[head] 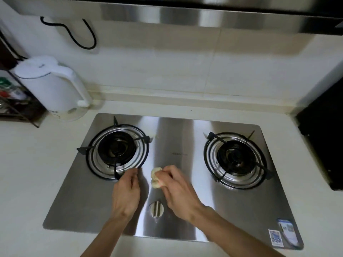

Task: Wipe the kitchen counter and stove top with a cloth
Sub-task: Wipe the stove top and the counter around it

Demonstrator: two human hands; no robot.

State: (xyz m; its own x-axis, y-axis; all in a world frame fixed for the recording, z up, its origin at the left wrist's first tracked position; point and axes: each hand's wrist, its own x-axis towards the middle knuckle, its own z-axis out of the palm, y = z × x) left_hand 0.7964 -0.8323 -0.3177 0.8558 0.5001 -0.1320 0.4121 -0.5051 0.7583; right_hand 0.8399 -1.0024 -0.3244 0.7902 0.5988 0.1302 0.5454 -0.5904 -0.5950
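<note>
A stainless steel stove top with two gas burners is set into a pale counter. My right hand is closed around a small bunched pale cloth, pressed on the steel between the burners, above a round knob. My left hand rests at the front edge of the left burner's black grate, fingertips touching the grate's near prong; whether it grips the prong is unclear.
A white electric kettle stands on the counter at the back left, beside a wire rack with jars. A black appliance sits at the right edge. The right burner has its own grate. A range hood hangs above.
</note>
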